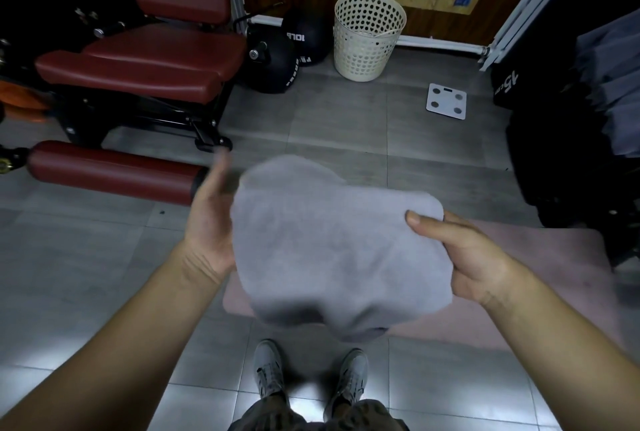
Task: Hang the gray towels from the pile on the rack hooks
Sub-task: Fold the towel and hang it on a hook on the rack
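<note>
A folded gray towel (pixel 332 250) hangs in front of me at waist height, above my shoes. My right hand (pixel 464 254) grips its right edge, thumb on top and fingers under the cloth. My left hand (pixel 211 219) is at the towel's left edge with its fingers straight and blurred by motion, palm turned toward the cloth. More gray towels (pixel 613 84) hang at the far right against a dark frame. No rack hooks are visible.
A red padded gym bench (pixel 145 60) fills the left. Black medicine balls (pixel 277 60) and a cream perforated laundry basket (pixel 367 32) stand at the back wall. A white bathroom scale (pixel 446 101) lies on the grey tiles. A pink mat (pixel 519 292) is underfoot.
</note>
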{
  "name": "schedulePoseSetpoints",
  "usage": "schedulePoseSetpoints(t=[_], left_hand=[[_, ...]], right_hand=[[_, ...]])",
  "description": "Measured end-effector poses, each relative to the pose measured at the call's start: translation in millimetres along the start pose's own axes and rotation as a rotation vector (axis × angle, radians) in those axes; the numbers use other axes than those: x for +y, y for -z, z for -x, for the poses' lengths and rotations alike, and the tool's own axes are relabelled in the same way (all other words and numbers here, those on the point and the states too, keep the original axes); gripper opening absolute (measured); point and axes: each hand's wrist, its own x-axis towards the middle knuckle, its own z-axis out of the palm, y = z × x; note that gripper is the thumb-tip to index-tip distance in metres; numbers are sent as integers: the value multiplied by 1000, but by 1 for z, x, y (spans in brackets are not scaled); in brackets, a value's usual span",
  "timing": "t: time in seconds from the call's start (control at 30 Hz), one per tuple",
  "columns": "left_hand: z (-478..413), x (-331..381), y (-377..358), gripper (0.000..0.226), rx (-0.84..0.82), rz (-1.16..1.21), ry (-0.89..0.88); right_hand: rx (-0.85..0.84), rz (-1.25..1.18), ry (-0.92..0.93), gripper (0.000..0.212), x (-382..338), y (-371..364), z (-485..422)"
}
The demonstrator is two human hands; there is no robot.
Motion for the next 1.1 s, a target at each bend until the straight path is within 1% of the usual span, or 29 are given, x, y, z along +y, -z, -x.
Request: schedulePoseSetpoints(t=[0.03,0.07,0.1,0.17,0.2,0.23,0.27,0.3,0.33,0.37,0.4,0.47,0.53,0.63,0.73,0.83,0.9,0.93,1.03,1.1], left_hand=[[-4,-5,-3,82,13,64,-22],[-7,-11,-4,92,50,100,-3],[-9,-19,-1,95,98,75,-13],[-8,-31,2,86,225,-104,17],[-6,-32,4,86,251,-198,59],[-5,-33,7,85,248,-296,120],[-5,-32,9,75,220,-364,180],[-8,-31,12,57,224,-408,215],[-10,-31,10,43,240,-423,238],[-12,-30,9,36,264,-396,257],[-14,-30,9,32,278,-347,267],[-19,-28,9,29,326,-302,267],[-20,-24,10,34,378,-311,252],[-19,-19,14,45,426,-340,250],[-21,-15,19,47,471,-428,182],[-24,-13,18,40,521,-457,144],[-24,-13,19,36,558,-453,129],[-24,-13,18,34,563,-440,126],[-25,-18,16,33,571,-430,117],[-29,-27,10,30,566,-480,93]], right_hand=[[-3,-28,-14,66,-2,-2,0],[-1,-57,-31,64,-4,-4,-1],[22,-75,-51,59,-6,-6,-4],[92,-104,-83,42,-8,-5,-11],[130,-109,-77,37,-8,-3,-13],[164,-116,-51,36,-8,-1,-14],[180,-148,-13,40,-6,2,-16],[164,-202,25,48,-4,7,-16],[127,-249,48,57,-2,11,-16],[91,-251,39,63,2,14,-15],[64,-197,11,63,9,20,-17],[55,-19,-49,50,24,30,-21],[127,86,-86,45,33,32,-23],[241,90,-102,37,34,32,-25],[302,125,-20,32,34,31,-27],[368,311,136,29,37,25,-28],[355,452,174,30,36,22,-27],[322,458,158,31,34,21,-26],[173,319,74,45,27,21,-22],[116,242,80,47,24,18,-21]])
